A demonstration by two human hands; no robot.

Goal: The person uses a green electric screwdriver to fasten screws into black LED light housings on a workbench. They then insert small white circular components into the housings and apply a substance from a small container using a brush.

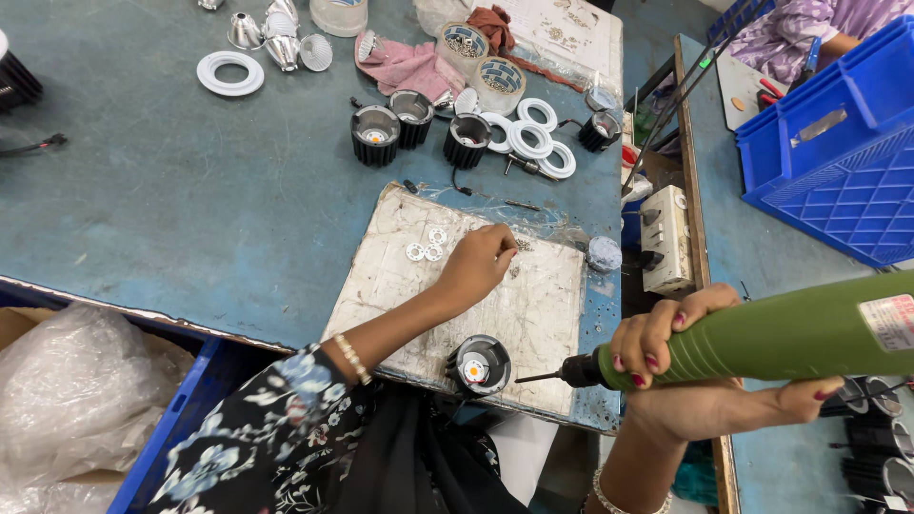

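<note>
Nearest us, our right hand [700, 366] wraps the matte green plastic electric screwdriver [762, 338], its bit level beside the ribbed black metal lamp housing [478, 365] on the scuffed white board [533, 314]. Farther, our left hand [476, 262] pinches tiny screws [521, 246] near flat white washers [427, 246].

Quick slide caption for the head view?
Left hand picks at screws on board; right hand holds green driver beside black housing.

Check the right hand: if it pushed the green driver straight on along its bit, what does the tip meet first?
Most likely the black finned lamp housing on the near edge of the worn white board. The right hand holds the green electric screwdriver with its bit aimed left at that housing. Depth is unclear, so the tip might pass just above it.
</note>
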